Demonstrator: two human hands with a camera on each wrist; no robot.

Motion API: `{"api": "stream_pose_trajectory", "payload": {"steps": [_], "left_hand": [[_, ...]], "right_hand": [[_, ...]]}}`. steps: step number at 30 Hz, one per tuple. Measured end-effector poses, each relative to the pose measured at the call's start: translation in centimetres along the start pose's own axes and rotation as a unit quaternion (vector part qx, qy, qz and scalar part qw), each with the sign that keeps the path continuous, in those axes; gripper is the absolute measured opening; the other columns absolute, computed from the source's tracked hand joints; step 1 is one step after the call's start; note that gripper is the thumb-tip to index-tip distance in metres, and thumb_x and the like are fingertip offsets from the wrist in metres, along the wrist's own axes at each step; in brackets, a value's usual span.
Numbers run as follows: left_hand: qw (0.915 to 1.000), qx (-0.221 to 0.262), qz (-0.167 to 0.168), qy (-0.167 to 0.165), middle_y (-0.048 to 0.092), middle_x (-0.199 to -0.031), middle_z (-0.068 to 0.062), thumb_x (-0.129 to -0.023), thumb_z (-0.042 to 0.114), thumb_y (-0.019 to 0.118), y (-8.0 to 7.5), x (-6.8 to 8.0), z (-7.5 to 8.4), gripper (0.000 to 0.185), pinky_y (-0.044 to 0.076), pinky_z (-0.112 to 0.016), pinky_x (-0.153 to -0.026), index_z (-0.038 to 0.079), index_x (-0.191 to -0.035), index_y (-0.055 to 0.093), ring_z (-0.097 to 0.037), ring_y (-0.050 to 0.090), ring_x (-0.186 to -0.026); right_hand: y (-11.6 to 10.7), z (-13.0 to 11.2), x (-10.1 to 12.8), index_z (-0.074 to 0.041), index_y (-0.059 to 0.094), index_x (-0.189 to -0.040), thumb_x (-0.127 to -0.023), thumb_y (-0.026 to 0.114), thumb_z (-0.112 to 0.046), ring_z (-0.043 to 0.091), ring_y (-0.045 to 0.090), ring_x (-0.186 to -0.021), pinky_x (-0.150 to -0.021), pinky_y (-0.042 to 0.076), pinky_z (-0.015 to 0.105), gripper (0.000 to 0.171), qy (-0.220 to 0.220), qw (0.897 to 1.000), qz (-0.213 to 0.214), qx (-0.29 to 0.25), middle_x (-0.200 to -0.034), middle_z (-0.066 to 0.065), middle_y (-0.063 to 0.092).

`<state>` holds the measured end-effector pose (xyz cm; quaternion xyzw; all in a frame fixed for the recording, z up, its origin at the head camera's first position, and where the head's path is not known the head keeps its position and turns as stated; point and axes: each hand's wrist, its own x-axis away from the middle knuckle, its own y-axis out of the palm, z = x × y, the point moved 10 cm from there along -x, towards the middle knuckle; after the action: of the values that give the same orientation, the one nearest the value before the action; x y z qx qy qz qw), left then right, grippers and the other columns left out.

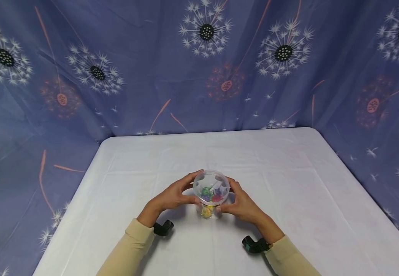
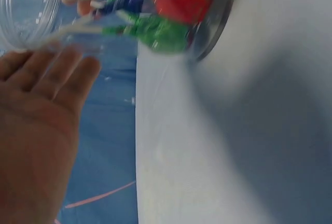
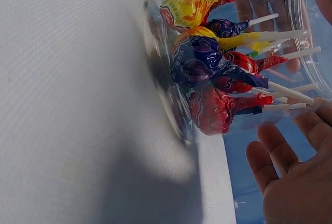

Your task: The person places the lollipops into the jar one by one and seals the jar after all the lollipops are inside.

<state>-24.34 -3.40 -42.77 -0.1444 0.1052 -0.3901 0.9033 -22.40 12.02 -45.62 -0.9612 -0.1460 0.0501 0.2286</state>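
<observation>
Clear plastic jar [image 1: 211, 189] of lollipops [image 1: 210, 194], upright on white table [image 1: 289, 191], near front edge. Left hand [image 1: 175, 196] and right hand [image 1: 242, 203] clasp its sides. Step: steadying jar; lifting needs even squeeze.

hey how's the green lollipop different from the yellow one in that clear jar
The green lollipop has a green wrapper; the yellow lollipop has a yellow wrapper with a red print. In the head view, green shows higher in the clear jar, yellow at the bottom by the table. Both are wrapped, on white sticks.
</observation>
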Motion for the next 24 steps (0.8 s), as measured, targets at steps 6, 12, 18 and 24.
{"api": "stream_pose_trajectory", "payload": {"steps": [6, 12, 18, 24], "left_hand": [[0.9990, 0.020, -0.038, -0.009, 0.022, -0.157, -0.006, -0.084, 0.027, 0.070, -0.1, 0.4, 0.1, 0.087, 0.035, -0.051, -0.111, 0.031, -0.152, 0.015, -0.039, 0.028, -0.141], [0.9982, 0.020, 0.056, 0.003, 0.020, -0.158, -0.003, -0.081, 0.024, 0.074, -0.6, 1.5, 0.7, 0.093, 0.027, -0.047, -0.116, 0.022, -0.152, 0.014, -0.029, 0.024, -0.145], [0.9780, -0.010, 0.205, -0.035, 0.027, -0.155, -0.006, -0.077, 0.026, 0.078, -0.1, 3.1, 0.8, 0.093, 0.028, -0.043, -0.116, 0.016, -0.150, 0.022, -0.024, 0.028, -0.144], [0.9566, -0.048, 0.282, -0.056, 0.031, -0.154, -0.006, -0.076, 0.028, 0.080, 1.0, 4.1, 1.0, 0.092, 0.028, -0.043, -0.116, 0.012, -0.149, 0.026, -0.023, 0.028, -0.144]], "right_hand": [[0.3, -0.3, 0.0, -0.026, 0.028, -0.146, -0.073, 0.082, -0.023, 0.037, 0.044, -0.125, -0.101, 0.038, 0.060, 0.091, -0.007, 1.000, -0.006, -0.003, -0.142, 0.012, 0.036], [0.2, -0.4, 0.0, -0.026, 0.030, -0.145, -0.073, 0.082, -0.024, 0.037, 0.045, -0.124, -0.101, 0.038, 0.060, 0.089, -0.012, 1.000, -0.001, 0.006, -0.140, 0.012, 0.038], [0.0, -0.4, 0.1, -0.027, 0.030, -0.145, -0.073, 0.082, -0.030, 0.037, 0.045, -0.124, -0.101, 0.038, 0.061, 0.089, -0.019, 1.000, 0.001, 0.006, -0.139, 0.011, 0.040], [-0.1, -0.3, 0.2, -0.026, 0.031, -0.144, -0.072, 0.082, -0.034, 0.038, 0.046, -0.124, -0.100, 0.039, 0.061, 0.089, -0.022, 1.000, 0.006, 0.013, -0.136, 0.011, 0.043]]}}
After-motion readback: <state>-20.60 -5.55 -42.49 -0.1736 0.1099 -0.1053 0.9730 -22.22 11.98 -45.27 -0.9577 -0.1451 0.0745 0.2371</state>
